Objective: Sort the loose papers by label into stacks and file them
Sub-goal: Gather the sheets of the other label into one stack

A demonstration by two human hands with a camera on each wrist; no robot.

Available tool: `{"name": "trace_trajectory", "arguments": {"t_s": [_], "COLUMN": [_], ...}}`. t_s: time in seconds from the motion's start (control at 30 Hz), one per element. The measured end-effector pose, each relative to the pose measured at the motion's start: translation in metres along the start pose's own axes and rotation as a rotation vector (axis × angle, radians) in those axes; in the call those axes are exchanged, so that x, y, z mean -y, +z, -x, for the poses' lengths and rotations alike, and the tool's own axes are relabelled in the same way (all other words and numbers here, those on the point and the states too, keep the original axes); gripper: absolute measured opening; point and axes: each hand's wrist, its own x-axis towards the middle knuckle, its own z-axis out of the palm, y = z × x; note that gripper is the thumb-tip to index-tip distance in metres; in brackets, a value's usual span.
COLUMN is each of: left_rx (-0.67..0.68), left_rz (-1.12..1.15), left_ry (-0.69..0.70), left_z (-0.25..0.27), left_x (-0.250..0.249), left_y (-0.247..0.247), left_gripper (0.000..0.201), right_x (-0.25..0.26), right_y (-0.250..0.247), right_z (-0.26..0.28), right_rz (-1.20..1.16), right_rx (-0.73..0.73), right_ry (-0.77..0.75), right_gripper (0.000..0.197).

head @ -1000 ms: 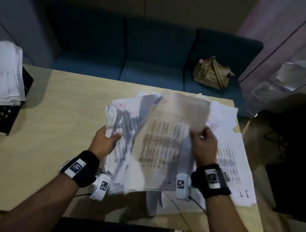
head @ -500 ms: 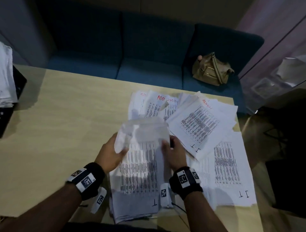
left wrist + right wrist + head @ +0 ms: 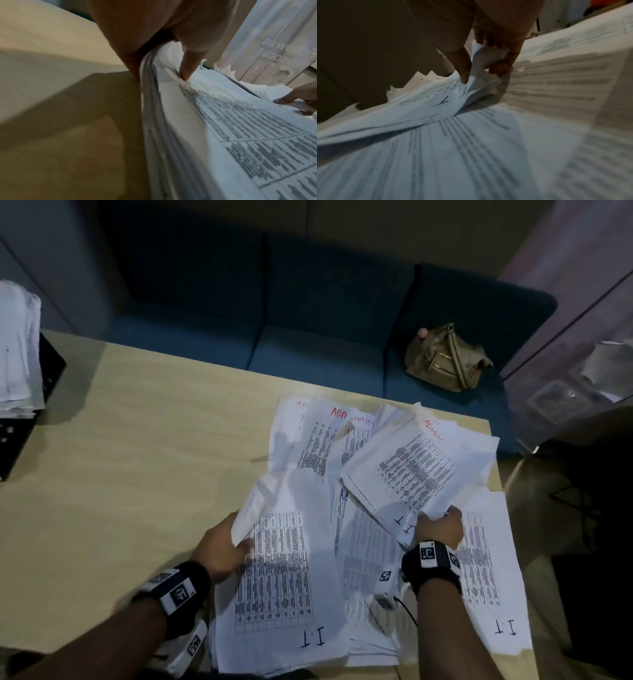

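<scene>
My left hand (image 3: 226, 546) (image 3: 184, 75) grips the left edge of a thick stack of printed sheets (image 3: 277, 573) (image 3: 171, 121) topped by one marked "I.T", thumb on top. To its right, my right hand (image 3: 440, 525) (image 3: 481, 73) pinches the near corner of a few "I.T" sheets (image 3: 414, 470) (image 3: 419, 102) and lifts them off the pile. Sheets marked "ADMIN" in red (image 3: 329, 436) fan out behind. Another "I.T" sheet (image 3: 486, 583) lies flat at the table's right edge.
The papers sit on a light wooden table (image 3: 144, 460). A black tray with a white paper pile (image 3: 17, 354) stands at the far left. Behind the table is a blue sofa (image 3: 308, 344) with a tan handbag (image 3: 445, 357).
The lifted stack came down onto the table near me. My right hand left that stack, moved right and took hold of the corner of the "I.T" sheets. The left hand kept its grip.
</scene>
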Motion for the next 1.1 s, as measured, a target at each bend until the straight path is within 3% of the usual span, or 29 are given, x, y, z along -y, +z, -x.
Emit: {"name": "trace_trajectory", "arguments": {"t_s": [0.1, 0.27, 0.4, 0.57, 0.73, 0.87, 1.03, 1.1], "left_rx": [0.015, 0.000, -0.038, -0.140, -0.163, -0.129, -0.039, 0.021], "left_rz": [0.017, 0.056, 0.301, 0.493, 0.697, 0.520, 0.589, 0.567], "left_ry": [-0.018, -0.037, -0.139, -0.231, -0.172, -0.146, -0.185, -0.175], "left_z": [0.002, 0.001, -0.004, -0.012, -0.004, -0.006, -0.002, 0.001], "left_x": [-0.002, -0.002, -0.002, -0.002, -0.009, 0.001, 0.003, 0.002], "left_y": [-0.003, -0.005, -0.011, -0.013, -0.013, -0.013, -0.026, -0.030], "left_gripper": [0.051, 0.045, 0.032, 0.034, 0.053, 0.056, 0.032, 0.032], "right_x": [-0.005, -0.008, 0.001, 0.005, -0.007, 0.002, 0.029, 0.039], "right_y": [-0.013, -0.055, -0.087, -0.060, 0.004, 0.028, 0.033, 0.036], "right_z": [0.003, 0.007, 0.028, 0.070, 0.121, 0.154, 0.139, 0.130], "right_rz": [-0.049, -0.167, -0.169, -0.089, -0.020, 0.101, -0.132, -0.199], "right_rx": [-0.094, -0.162, 0.020, 0.318, 0.538, 0.709, 0.524, 0.544], "right_ry": [-0.032, -0.148, -0.271, -0.362, -0.368, -0.441, -0.406, -0.366], "right_gripper": [0.026, 0.021, 0.040, 0.017, 0.026, 0.030, 0.068, 0.075]}}
